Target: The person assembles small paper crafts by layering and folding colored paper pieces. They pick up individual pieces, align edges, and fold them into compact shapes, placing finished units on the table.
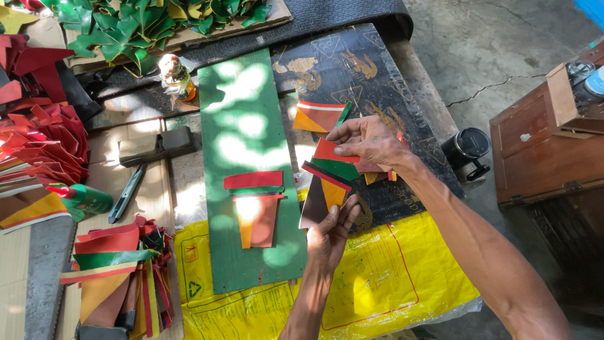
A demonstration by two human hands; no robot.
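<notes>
One head-worn view looks steeply down, close over the green board (251,170) and workbench (377,69).

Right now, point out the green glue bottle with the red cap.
In the head view, the green glue bottle with the red cap lies at the far left, between the red leather pile and the blue-handled tool.
</notes>
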